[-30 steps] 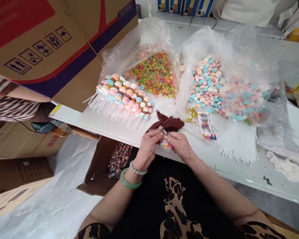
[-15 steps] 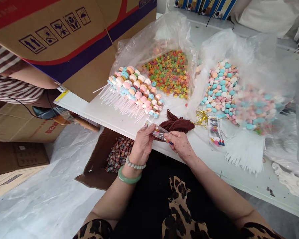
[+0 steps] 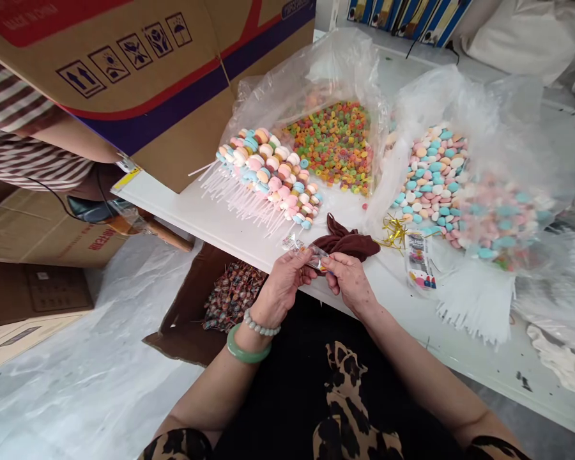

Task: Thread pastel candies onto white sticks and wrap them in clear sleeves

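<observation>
Clear plastic packet [image 3: 319, 257], small, shiny and creased, with coloured print at its left end, sits at the near edge of the white table [image 3: 397, 313]. Left hand [image 3: 286, 279] and right hand [image 3: 352, 281] each pinch it, fingers closed. Brown cloth [image 3: 349, 244] lies just beyond, on the far side.

Bright, even light here, though its source can't be placed, and the white table [image 3: 397, 306] glows pale. Highlights bloom across the clear plastic bag [image 3: 436, 96] on the right, hazing over the sweets [image 3: 501, 211]. Down below, the open carton [image 3: 179, 306] sinks into shadow. Wide-angle stretch skews the big box [image 3: 172, 144] toward the corner, and print on the little wrapper [image 3: 319, 253] goes soft, unreadable.
</observation>
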The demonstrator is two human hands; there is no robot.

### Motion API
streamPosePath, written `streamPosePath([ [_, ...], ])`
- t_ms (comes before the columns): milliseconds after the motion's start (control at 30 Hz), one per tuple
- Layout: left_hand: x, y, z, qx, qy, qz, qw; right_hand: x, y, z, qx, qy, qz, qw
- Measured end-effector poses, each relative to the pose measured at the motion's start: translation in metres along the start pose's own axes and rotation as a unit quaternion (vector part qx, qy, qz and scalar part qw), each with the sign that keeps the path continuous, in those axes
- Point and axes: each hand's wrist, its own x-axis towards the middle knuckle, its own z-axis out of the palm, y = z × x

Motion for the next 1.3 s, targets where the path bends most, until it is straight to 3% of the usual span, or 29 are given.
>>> streamPosePath([
  [100,-0.001,0.000,-0.003,0.019,0.000,0.008,1.000,0.002,0.003,0.004,-0.027,-0.027,-0.012,0.999],
  [267,0.004,0.009,-0.011,-0.008,0.096,0.110,0.989,0.010,-0.004,0.014,-0.070,-0.113,-0.026,0.991],
  [367,0.005,0.019,-0.019,-0.033,0.126,0.147,0.981,0.027,-0.013,0.024,-0.148,-0.073,-0.070,0.984],
  [433,0.004,0.025,-0.022,-0.037,0.139,0.167,0.975,0.041,-0.019,0.032,-0.267,-0.016,-0.127,0.955],
  [500,0.003,0.028,-0.024,-0.035,0.143,0.175,0.973,0.054,-0.023,0.040,-0.407,-0.004,-0.167,0.898],
  [600,0.001,0.030,-0.025,-0.032,0.120,0.152,0.981,0.064,-0.028,0.047,-0.547,-0.035,-0.160,0.821],
  [667,0.000,0.031,-0.026,-0.032,0.095,0.124,0.987,0.066,-0.031,0.046,-0.574,-0.016,-0.147,0.805],
  [800,0.001,0.034,-0.028,-0.007,0.071,0.075,0.995,0.062,-0.033,0.026,-0.520,0.087,-0.147,0.837],
  [933,0.001,0.035,-0.023,0.018,0.062,0.089,0.994,0.060,-0.033,-0.006,-0.411,0.170,-0.153,0.882],
  [1067,0.000,0.030,-0.017,0.025,0.024,0.077,0.996,0.047,-0.038,-0.031,-0.311,0.243,-0.161,0.905],
  [1167,0.000,0.027,-0.014,0.027,0.010,0.068,0.997,0.026,-0.041,-0.044,-0.200,0.228,-0.190,0.934],
  [1300,0.003,0.026,-0.011,-0.010,0.034,0.090,0.995,-0.008,-0.033,-0.059,-0.087,0.138,-0.194,0.967],
])
